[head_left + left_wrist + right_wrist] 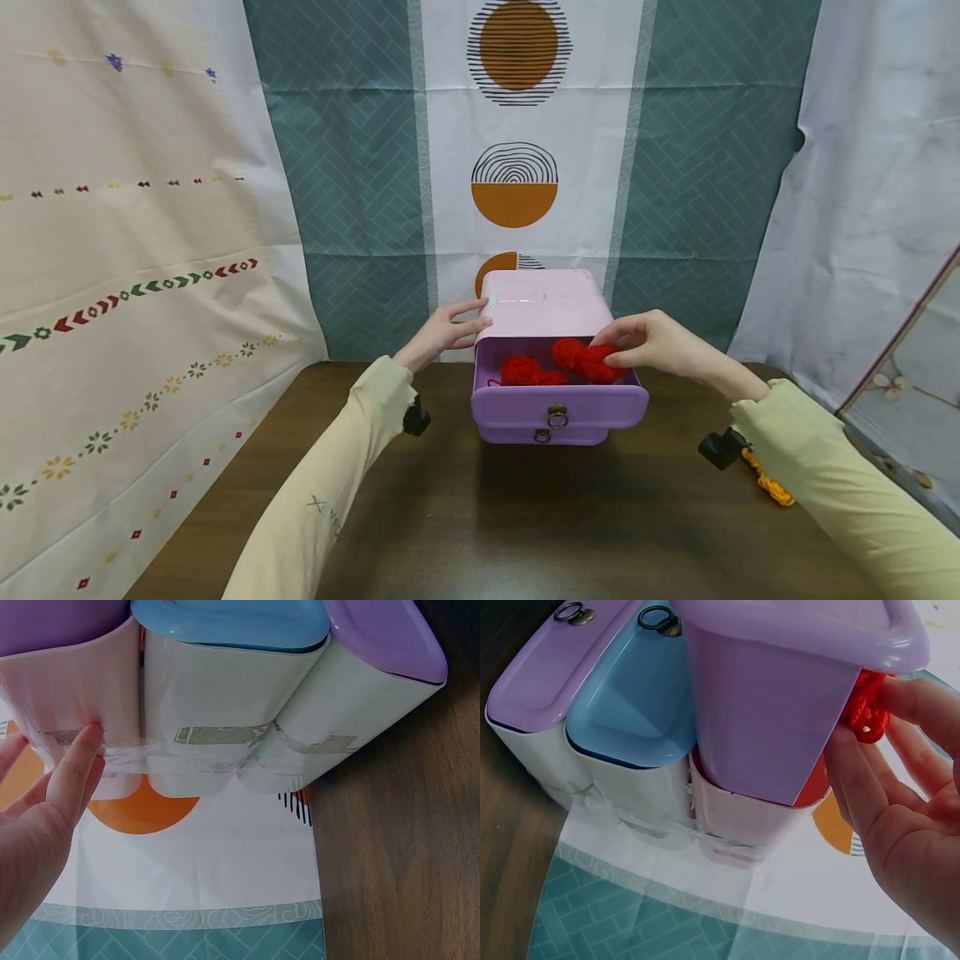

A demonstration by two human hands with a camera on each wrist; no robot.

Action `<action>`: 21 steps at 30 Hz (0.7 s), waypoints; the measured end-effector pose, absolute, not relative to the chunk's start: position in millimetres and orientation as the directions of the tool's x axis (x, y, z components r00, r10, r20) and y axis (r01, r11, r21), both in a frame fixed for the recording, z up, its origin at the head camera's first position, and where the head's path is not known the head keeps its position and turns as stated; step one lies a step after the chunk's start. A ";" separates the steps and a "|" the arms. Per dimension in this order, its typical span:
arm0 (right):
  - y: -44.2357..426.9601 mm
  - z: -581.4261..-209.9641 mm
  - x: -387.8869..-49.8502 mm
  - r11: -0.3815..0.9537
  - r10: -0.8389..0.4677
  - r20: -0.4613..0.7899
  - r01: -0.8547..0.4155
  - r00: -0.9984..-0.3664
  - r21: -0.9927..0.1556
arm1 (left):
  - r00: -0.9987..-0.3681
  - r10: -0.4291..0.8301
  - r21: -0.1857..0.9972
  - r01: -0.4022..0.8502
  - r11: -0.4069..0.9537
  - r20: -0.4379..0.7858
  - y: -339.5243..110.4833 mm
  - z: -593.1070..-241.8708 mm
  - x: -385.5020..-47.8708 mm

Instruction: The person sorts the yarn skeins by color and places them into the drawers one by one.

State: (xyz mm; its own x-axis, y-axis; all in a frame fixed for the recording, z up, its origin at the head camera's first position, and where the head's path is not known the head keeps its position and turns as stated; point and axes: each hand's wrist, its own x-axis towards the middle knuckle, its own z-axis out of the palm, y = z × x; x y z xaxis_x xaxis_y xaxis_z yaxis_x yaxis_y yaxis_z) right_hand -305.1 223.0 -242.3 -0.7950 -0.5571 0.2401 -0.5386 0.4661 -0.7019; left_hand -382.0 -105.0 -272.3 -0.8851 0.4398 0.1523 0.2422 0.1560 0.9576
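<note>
One red bundle (pixel 592 367) of yarn is lying toward the right side of the top drawer (pixel 517 410), and a second bundle (pixel 520 372) is lying to its left in the same drawer. The drawer is jutting out of its pink casing (pixel 543 317), and its purple inside is showing.

The right hand (pixel 660 342) is reaching over the drawer's right side and pinching the first bundle between thumb and fingers; in the right wrist view, red strands are showing in that grip, next to the drawer. The left hand (pixel 442 329) is touching the left side of the pink casing, its fingers extended and spread. The two hands are resting apart, one on each side of the stack.

Below, a blue drawer (pixel 630 697) and a purple drawer (pixel 547 667) are sitting closed in white casings (pixel 217 697). Clear tape (pixel 124 759) is running across the casings. A brass pull (pixel 557 411) is hanging on the top drawer's front.

The stack is standing on a brown table (pixel 450 517), where orange yarn (pixel 772 487) is lying beside the right sleeve (pixel 825 467). A teal and white cloth (pixel 360 167) is hanging behind.
</note>
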 end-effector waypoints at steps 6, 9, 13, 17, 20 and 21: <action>220.6 -242.1 -305.2 0.508 -0.543 0.250 -0.551 -0.802 -0.662 | -0.889 0.433 0.957 0.241 0.162 0.150 -104.0 -266.7 -373.2; 219.9 -242.9 -305.9 0.514 -0.543 0.263 -0.563 -0.798 -0.647 | -0.894 0.426 0.955 0.236 0.181 0.140 -103.0 -265.6 -371.9; 220.2 -243.5 -307.2 0.514 -0.535 0.276 -0.567 -0.799 -0.644 | -0.890 0.433 0.953 0.243 0.182 0.144 -102.8 -266.3 -373.8; 221.5 -242.9 -307.5 0.517 -0.521 0.277 -0.557 -0.807 -0.650 | -0.891 0.427 0.957 0.240 0.164 0.151 -104.7 -274.5 -385.2; 222.9 -241.7 -307.0 0.500 -0.518 0.273 -0.546 -0.811 -0.672 | -0.899 0.411 0.959 0.236 0.159 0.153 -105.5 -281.2 -393.5; 223.3 -241.3 -306.6 0.491 -0.519 0.272 -0.543 -0.810 -0.681 | -0.901 0.404 0.958 0.237 0.161 0.156 -105.5 -282.3 -394.5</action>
